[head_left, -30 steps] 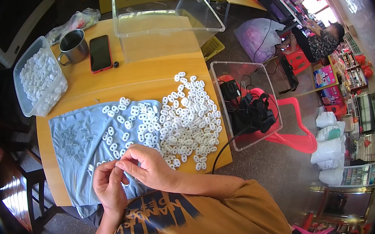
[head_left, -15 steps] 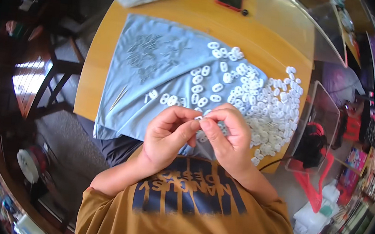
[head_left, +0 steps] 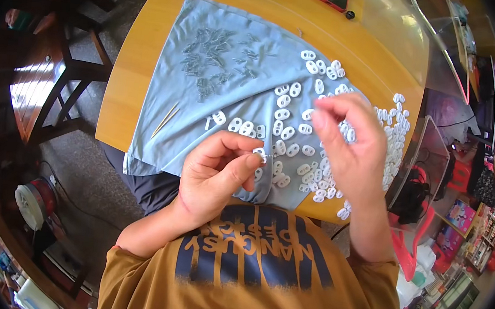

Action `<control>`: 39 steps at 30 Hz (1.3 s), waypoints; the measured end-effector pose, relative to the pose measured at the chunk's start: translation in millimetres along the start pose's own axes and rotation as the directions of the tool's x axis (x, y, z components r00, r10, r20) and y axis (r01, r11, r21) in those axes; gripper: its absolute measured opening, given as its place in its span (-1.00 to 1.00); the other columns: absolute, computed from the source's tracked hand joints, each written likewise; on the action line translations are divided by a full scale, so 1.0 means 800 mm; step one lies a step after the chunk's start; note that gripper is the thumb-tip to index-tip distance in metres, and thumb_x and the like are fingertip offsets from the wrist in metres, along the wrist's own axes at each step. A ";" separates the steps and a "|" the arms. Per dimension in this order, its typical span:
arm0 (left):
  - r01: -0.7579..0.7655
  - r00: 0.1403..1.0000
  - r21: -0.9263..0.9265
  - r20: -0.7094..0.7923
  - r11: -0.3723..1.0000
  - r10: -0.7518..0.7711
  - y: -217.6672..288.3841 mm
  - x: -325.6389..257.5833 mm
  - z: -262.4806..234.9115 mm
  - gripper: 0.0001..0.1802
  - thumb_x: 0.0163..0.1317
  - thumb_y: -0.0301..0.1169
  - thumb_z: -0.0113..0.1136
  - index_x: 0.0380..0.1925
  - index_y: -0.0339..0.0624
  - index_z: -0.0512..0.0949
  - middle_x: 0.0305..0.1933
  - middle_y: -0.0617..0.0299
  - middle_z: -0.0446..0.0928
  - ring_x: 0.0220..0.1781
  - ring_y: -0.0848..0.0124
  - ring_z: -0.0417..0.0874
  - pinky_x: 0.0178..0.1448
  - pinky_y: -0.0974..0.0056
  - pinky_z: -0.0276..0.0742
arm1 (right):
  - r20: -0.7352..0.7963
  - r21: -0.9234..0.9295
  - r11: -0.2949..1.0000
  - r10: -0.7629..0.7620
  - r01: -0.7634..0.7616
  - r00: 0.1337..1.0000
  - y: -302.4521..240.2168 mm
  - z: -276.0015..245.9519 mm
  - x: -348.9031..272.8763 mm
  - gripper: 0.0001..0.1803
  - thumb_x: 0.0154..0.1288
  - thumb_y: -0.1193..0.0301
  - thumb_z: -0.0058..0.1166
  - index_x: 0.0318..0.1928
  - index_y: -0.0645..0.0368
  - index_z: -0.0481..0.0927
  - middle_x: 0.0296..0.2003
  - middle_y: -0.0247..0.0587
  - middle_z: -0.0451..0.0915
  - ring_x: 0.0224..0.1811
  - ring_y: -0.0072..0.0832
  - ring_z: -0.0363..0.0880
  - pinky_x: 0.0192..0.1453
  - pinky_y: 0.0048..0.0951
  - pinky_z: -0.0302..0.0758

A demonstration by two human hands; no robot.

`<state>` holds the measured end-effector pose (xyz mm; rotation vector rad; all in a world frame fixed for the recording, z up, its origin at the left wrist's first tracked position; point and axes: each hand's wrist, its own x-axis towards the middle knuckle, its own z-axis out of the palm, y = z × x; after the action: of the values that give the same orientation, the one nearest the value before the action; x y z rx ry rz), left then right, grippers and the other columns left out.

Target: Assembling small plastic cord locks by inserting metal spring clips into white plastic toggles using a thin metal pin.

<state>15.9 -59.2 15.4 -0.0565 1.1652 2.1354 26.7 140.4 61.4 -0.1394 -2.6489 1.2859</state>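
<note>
"One white piece (head_left: 259,153), in whose grip?"

"Now the left hand (head_left: 210,176) supports it alone, pinched by thumb and forefinger above the blue cloth (head_left: 160,79)."

"And the right hand (head_left: 355,143)?"

"Just came away, fingers loosely curled; whether it grips anything, I can't tell."

one wide fisheye view from the head; faces steeply down; hands (head_left: 209,177) and table (head_left: 128,75) near below
</note>
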 end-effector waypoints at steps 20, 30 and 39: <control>-0.014 1.000 0.000 -0.028 1.000 0.014 0.006 -0.003 -0.016 -0.82 0.22 -0.55 0.10 -0.17 -0.27 0.48 -0.38 0.30 0.52 -0.48 0.62 0.47 -0.38 0.54 0.40 | 0.030 -0.388 0.919 -0.066 0.072 0.997 0.064 0.001 0.095 -0.86 0.16 0.44 0.04 -0.28 0.21 0.56 -0.35 -0.15 0.55 -0.27 -0.18 0.52 -0.19 -0.29 0.46; -0.004 1.000 0.019 -0.025 1.000 0.004 0.003 -0.002 -0.010 -0.82 0.21 -0.55 0.10 -0.17 -0.27 0.48 -0.36 0.27 0.54 -0.48 0.62 0.48 -0.38 0.53 0.41 | 0.163 -0.451 0.877 -0.104 0.168 0.981 0.076 0.006 0.088 -0.84 0.10 0.40 0.11 -0.35 0.24 0.58 -0.38 -0.17 0.53 -0.25 -0.21 0.49 -0.13 -0.25 0.43; -0.064 0.997 0.024 -0.049 0.998 0.065 0.015 -0.004 -0.003 -0.81 0.20 -0.54 0.12 -0.16 -0.27 0.48 -0.37 0.26 0.54 -0.50 0.62 0.47 -0.38 0.54 0.40 | 0.001 -0.109 0.994 -0.016 0.016 1.000 0.049 0.007 0.068 -0.87 0.15 0.46 0.10 -0.32 0.26 0.50 -0.48 -0.29 0.51 -0.40 -0.48 0.48 -0.29 -0.49 0.41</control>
<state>10.8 -66.8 23.7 -0.0626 1.2349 2.1878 -28.0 169.5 34.5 -0.1333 -2.7147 1.1366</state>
